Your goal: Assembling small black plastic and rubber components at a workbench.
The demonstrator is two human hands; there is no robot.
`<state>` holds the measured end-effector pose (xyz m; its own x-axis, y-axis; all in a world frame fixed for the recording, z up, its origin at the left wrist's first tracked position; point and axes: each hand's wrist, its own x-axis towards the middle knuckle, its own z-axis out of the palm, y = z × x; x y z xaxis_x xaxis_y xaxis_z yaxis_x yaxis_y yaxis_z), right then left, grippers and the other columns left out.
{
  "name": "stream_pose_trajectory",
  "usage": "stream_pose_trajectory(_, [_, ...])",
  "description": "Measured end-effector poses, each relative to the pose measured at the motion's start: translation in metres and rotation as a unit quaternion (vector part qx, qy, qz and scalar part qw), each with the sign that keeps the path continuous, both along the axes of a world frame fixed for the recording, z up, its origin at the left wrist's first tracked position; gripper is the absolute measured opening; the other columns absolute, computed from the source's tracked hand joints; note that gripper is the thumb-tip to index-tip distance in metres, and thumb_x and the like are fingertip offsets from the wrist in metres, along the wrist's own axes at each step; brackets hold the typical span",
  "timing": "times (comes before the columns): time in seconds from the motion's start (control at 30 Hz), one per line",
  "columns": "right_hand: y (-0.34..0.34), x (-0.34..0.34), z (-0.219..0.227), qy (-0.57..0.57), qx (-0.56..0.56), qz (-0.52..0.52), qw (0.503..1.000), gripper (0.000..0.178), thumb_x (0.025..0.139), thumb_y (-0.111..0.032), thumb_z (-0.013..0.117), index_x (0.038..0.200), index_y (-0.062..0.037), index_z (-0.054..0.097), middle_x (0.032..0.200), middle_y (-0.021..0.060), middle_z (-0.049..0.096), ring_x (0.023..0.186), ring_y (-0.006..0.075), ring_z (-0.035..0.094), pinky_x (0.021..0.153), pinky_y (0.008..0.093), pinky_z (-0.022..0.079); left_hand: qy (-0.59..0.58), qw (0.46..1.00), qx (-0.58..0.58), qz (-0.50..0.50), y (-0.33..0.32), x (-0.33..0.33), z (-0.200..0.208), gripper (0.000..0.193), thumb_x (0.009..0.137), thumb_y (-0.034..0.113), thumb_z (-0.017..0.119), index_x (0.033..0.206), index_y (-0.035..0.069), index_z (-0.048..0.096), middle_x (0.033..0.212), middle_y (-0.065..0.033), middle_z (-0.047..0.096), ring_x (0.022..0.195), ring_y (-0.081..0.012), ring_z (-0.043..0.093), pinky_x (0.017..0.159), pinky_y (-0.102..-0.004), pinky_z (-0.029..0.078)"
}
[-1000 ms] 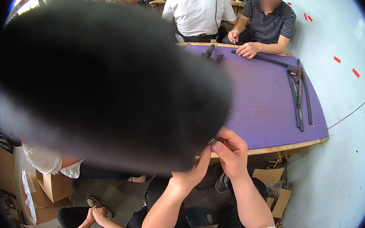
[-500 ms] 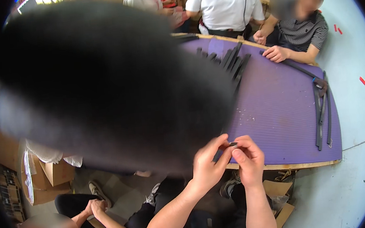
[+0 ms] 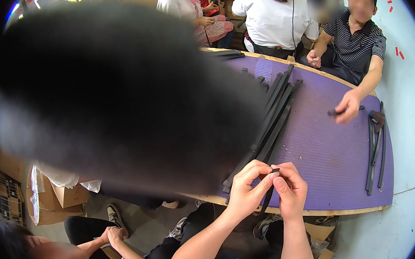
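Both my hands are raised over the near edge of the table, close together, with fingertips pinched on a small black strip end [image 3: 276, 171]. My left hand [image 3: 246, 189] grips it from the left with thumb and forefinger. From the other side my right hand [image 3: 291, 189] pinches the same end, thumb on top. A dark length hangs just below and between my hands, seemingly part of that strip. Several long black strips [image 3: 280, 107] lie on the purple ribbed mat [image 3: 329, 143] beyond my hands, partly hidden by a large blurred black shape.
The blurred black shape [image 3: 130, 96] covers much of the left. Across the table a co-worker's hand [image 3: 348, 107] reaches over the mat, holding something dark. More strips [image 3: 373, 154] lie at the right. Someone sits at lower left with clasped hands [image 3: 113, 235], near cardboard boxes [image 3: 56, 202].
The co-worker's hand has left the long strip and swung toward the mat's middle right. My hands stay pinched on the small end. The view has shifted, showing more strips beyond my hands.
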<state>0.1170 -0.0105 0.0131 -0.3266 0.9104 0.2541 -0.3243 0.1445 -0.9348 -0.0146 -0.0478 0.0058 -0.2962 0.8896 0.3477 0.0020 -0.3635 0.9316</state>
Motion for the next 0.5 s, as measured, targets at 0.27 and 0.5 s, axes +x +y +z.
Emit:
stream_pose_trajectory(0.27, [0.006,-0.008,0.000,-0.114,0.089,-0.120,0.982,0.020,0.093,-0.009,0.070,0.103,0.0084,0.069,0.102,0.0104,0.066,0.091,0.0157,0.061,0.080,0.0261,0.048,-0.024,0.998,-0.036,0.036,0.016,0.007,0.001,0.010,0.094,0.004,0.069,0.096,-0.005,0.064,0.092,-0.0040,0.062,0.083,-0.0085,0.057,0.073,-0.0244,0.047])
stream_pose_trajectory(0.5, [0.005,-0.038,0.012,-0.135,0.101,-0.091,0.981,0.012,0.092,-0.004,0.069,0.101,0.0042,0.071,0.097,0.0090,0.067,0.088,0.0163,0.064,0.077,0.0266,0.049,-0.018,0.995,-0.059,0.075,0.007,-0.019,-0.013,0.010,0.097,-0.003,0.061,0.104,-0.008,0.065,0.101,-0.0056,0.062,0.092,-0.0088,0.056,0.083,-0.0228,0.046])
